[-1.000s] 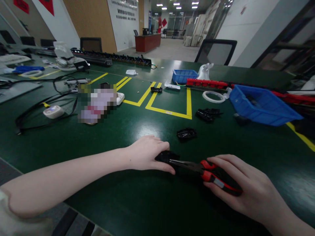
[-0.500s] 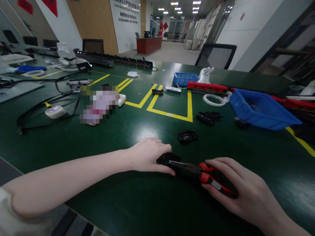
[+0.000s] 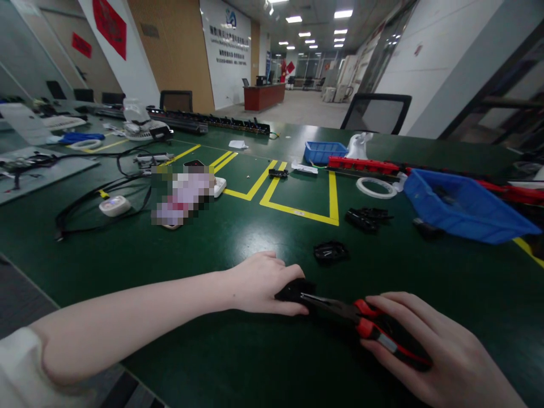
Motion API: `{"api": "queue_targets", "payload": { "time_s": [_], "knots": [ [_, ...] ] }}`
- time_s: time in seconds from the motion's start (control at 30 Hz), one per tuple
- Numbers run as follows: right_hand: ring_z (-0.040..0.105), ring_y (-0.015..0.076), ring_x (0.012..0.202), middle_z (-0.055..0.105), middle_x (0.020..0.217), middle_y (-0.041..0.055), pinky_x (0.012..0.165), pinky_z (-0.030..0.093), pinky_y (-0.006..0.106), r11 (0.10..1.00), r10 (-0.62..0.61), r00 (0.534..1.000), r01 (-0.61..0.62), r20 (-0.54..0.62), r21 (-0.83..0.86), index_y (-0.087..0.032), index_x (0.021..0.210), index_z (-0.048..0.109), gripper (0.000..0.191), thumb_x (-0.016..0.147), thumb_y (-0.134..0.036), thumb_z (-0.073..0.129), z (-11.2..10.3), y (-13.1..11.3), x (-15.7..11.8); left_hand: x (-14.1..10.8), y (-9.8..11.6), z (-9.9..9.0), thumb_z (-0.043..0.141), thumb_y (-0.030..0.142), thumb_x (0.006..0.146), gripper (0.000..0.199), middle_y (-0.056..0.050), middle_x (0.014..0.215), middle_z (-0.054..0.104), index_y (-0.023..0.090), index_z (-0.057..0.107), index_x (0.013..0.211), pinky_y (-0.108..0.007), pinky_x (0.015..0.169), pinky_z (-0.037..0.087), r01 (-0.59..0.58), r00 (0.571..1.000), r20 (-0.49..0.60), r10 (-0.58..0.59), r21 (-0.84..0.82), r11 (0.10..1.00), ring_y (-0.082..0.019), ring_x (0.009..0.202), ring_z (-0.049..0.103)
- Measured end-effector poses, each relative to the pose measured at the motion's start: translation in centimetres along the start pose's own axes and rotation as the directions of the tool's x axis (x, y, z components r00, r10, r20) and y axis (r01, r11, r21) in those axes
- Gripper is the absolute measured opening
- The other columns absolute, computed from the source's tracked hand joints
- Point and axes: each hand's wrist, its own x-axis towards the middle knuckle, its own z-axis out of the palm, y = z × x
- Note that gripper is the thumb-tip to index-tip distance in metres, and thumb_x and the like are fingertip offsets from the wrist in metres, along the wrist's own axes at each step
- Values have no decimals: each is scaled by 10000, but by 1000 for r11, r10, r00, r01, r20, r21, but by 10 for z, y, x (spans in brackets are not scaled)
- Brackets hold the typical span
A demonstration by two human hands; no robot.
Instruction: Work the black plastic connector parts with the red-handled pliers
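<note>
Near the front of the green table, my left hand point(image 3: 266, 285) grips a small black part point(image 3: 293, 289) between thumb and fingers. My right hand point(image 3: 437, 340) is wrapped round the red and black handles of the long-nose pliers point(image 3: 340, 306). The plier tips point left and reach the black part beside my left thumb; whether they clamp anything there is too dark to tell. Just beyond lies another black part point(image 3: 330, 251), with a small cluster of black parts point(image 3: 368, 219) farther back to the right.
A blue bin point(image 3: 471, 212) stands at the right, a smaller blue bin point(image 3: 323, 152) farther back. Near them are a white ring point(image 3: 376, 187) and a red strip point(image 3: 363, 165). Black cables point(image 3: 63, 218) and a blurred phone point(image 3: 185, 198) lie left. Yellow tape point(image 3: 297, 212) marks the table.
The view has tilted up a little, so the scene sits lower and farther right. Both hands keep their hold, and the pliers are still at the black part.
</note>
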Motion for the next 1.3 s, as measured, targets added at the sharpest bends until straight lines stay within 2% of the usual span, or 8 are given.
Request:
{"api": "queue_targets", "payload": {
  "time_s": [0.27, 0.7, 1.07, 1.3],
  "knots": [
    [722, 193, 811, 703, 1041, 101, 641, 610, 274, 999, -31, 998, 31, -55, -12, -197, 1215, 635, 368, 928, -427, 611, 2, -2, 0, 4, 2, -2, 596, 676, 919, 491, -17, 714, 686, 185, 586, 921, -320, 663, 442, -27, 1000, 18, 25, 103, 994, -218, 671, 689],
    [714, 169, 843, 690, 1069, 103, 667, 611, 238, 1000, -17, 1000, 17, 0, 7, -192, 1237, 609, 368, 929, -394, 628, -3, -2, 1, 3, 0, -1, 593, 660, 930, 474, -15, 723, 672, 187, 573, 909, -307, 675, 453, -32, 999, 17, 30, 97, 995, -209, 662, 676],
    [723, 201, 851, 704, 1079, 103, 677, 617, 285, 999, 12, 1000, -13, 19, 33, -219, 1251, 611, 378, 903, -361, 654, -10, -6, 1, 2, -1, -1, 597, 666, 924, 477, -7, 727, 667, 189, 584, 908, -312, 673, 442, -34, 999, 19, 32, 76, 997, -203, 648, 659],
    [734, 215, 840, 722, 1065, 104, 673, 622, 296, 994, 63, 997, -66, 39, 86, -228, 1243, 624, 372, 895, -354, 658, -5, -10, 5, 2, 0, 0, 595, 658, 930, 474, -9, 733, 672, 185, 579, 911, -310, 692, 445, -26, 999, 23, 24, 82, 996, -204, 661, 663]
  ]
}}
